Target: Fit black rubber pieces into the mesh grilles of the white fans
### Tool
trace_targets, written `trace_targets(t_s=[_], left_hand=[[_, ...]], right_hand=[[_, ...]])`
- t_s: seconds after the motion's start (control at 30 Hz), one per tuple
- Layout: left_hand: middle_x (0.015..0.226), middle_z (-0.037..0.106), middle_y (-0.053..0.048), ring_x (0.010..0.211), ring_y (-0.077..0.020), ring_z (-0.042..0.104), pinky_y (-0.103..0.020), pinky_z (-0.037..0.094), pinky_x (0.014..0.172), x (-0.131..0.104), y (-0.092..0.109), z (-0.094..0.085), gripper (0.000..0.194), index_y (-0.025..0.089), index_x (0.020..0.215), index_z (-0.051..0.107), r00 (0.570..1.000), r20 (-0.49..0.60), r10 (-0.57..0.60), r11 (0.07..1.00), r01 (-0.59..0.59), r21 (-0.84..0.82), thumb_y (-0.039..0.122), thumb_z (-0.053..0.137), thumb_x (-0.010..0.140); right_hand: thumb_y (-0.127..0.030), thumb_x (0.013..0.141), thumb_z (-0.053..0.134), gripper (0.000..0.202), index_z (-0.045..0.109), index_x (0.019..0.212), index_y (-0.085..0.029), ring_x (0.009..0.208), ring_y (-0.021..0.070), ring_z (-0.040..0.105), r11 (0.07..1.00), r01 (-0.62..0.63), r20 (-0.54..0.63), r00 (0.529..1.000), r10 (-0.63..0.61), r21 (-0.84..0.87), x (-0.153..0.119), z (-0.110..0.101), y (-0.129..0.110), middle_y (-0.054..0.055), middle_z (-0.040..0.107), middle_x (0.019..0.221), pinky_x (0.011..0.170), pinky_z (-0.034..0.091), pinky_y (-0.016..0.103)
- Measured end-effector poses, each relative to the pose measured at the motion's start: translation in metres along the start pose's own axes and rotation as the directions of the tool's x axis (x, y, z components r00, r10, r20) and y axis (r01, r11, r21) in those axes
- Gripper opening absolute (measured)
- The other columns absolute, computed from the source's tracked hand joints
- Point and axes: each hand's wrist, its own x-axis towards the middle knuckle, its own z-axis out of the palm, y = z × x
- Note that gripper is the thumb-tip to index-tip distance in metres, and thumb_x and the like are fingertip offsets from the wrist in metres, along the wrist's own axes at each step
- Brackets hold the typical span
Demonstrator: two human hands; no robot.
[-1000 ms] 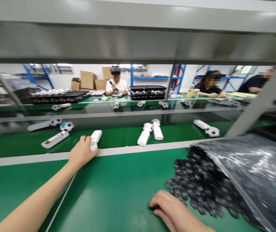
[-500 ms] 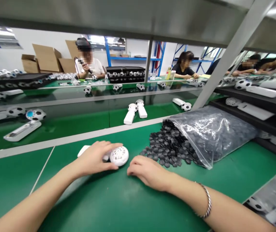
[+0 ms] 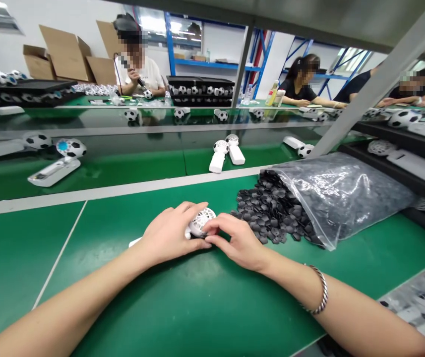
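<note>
A white handheld fan (image 3: 202,221) with a ball-shaped, slotted head lies in my left hand (image 3: 169,229), whose fingers and thumb wrap round it. Most of its handle is hidden under that hand; only a white end shows on the left. My right hand (image 3: 239,242) is closed in a pinch against the right side of the fan's head. Whatever lies between those fingertips is hidden. Just beyond the right hand spreads a pile of small black plastic pieces (image 3: 272,213), spilling out of a clear plastic bag (image 3: 349,198).
Across a pale ledge (image 3: 115,189), more football-patterned fans (image 3: 217,156) lie on a green belt (image 3: 152,173). Black trays (image 3: 364,153) of fans are stacked at the right, beside a slanted metal post (image 3: 368,84). Co-workers (image 3: 140,74) sit at the far side.
My right hand has moved in to the fan's head and now touches it. The fan has turned a little in my left hand. The camera view has shifted.
</note>
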Motion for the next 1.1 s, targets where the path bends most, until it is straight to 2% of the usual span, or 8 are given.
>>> trace_targets(t_s=[0.2,0.33,0.53,0.7,0.83,0.9,0.97,1.1], left_hand=[[0.122,0.050,-0.001,0.102,-0.0229,0.053,-0.034,0.043,0.084,-0.001,-0.002,0.001,0.064,0.032,0.130,0.034,1.000,-0.006,0.024,1.000,-0.024,-0.016,0.054,0.055,0.073],[0.119,0.052,0.001,0.100,-0.0223,0.054,-0.033,0.043,0.082,0.000,-0.001,-0.001,0.058,0.035,0.129,0.036,1.000,0.001,0.029,0.999,-0.029,-0.035,0.046,0.055,0.075],[0.113,0.055,-0.001,0.095,-0.0216,0.055,-0.031,0.045,0.080,0.003,-0.003,-0.002,0.053,0.030,0.120,0.047,1.000,0.001,-0.018,0.987,0.018,-0.162,0.044,0.060,0.071],[0.114,0.053,-0.001,0.095,-0.0217,0.054,-0.032,0.044,0.079,0.001,0.000,-0.002,0.050,0.030,0.121,0.044,1.000,0.011,0.017,0.993,-0.015,-0.117,0.043,0.056,0.074],[0.119,0.051,-0.004,0.095,-0.0255,0.054,-0.035,0.045,0.075,0.001,-0.006,-0.009,0.061,0.025,0.123,0.037,0.997,0.053,-0.061,0.997,0.063,-0.034,0.045,0.059,0.069],[0.115,0.052,-0.004,0.091,-0.0255,0.055,-0.035,0.045,0.071,0.003,-0.012,-0.013,0.054,0.024,0.116,0.042,0.995,0.047,-0.090,0.996,0.089,0.022,0.038,0.059,0.067],[0.113,0.052,-0.004,0.093,-0.0252,0.053,-0.036,0.044,0.074,0.004,-0.017,-0.015,0.045,0.024,0.113,0.045,0.998,0.013,-0.056,0.995,0.055,0.078,0.026,0.053,0.069],[0.110,0.052,-0.004,0.099,-0.0244,0.048,-0.039,0.040,0.080,0.005,-0.025,-0.009,0.055,0.028,0.121,0.043,0.997,-0.050,0.055,0.991,-0.048,0.121,0.009,0.041,0.070]], right_hand=[[-0.017,0.074,0.067,0.035,0.051,0.105,-0.020,0.096,0.0180,0.050,0.994,-0.108,-0.115,0.987,0.108,0.010,0.003,0.002,0.007,0.004,0.051,0.100,0.083,0.044,0.031],[-0.019,0.074,0.066,0.052,0.042,0.120,-0.021,0.114,0.0208,0.041,0.984,-0.150,-0.056,0.986,0.155,0.094,0.006,0.001,0.008,0.007,0.045,0.122,0.090,0.043,0.035],[-0.014,0.077,0.061,0.049,0.039,0.120,-0.021,0.109,0.0193,0.045,0.960,-0.200,-0.029,0.977,0.210,0.196,0.008,0.007,0.005,0.007,0.048,0.119,0.085,0.044,0.033],[-0.016,0.076,0.063,0.048,0.041,0.119,-0.021,0.106,0.0195,0.047,0.968,-0.203,-0.026,0.977,0.209,0.144,0.011,0.001,0.006,0.006,0.050,0.117,0.075,0.045,0.029],[-0.024,0.080,0.061,0.029,0.053,0.107,-0.022,0.098,0.0181,0.050,0.980,-0.201,-0.152,0.968,0.197,-0.005,0.014,-0.027,0.014,0.004,0.054,0.106,0.069,0.044,0.027],[-0.021,0.081,0.059,0.013,0.058,0.094,-0.021,0.091,0.0172,0.051,0.963,-0.215,-0.231,0.957,0.175,-0.162,0.014,-0.040,0.019,0.003,0.055,0.093,0.074,0.043,0.029],[-0.016,0.080,0.059,0.005,0.061,0.082,-0.020,0.085,0.0171,0.050,0.922,-0.239,-0.208,0.961,0.181,-0.305,0.013,-0.048,0.024,0.002,0.054,0.083,0.077,0.041,0.031],[-0.015,0.077,0.063,0.006,0.063,0.076,-0.021,0.084,0.0178,0.048,0.855,-0.261,-0.080,0.964,0.252,-0.448,0.010,-0.046,0.028,0.002,0.053,0.082,0.077,0.041,0.032]])
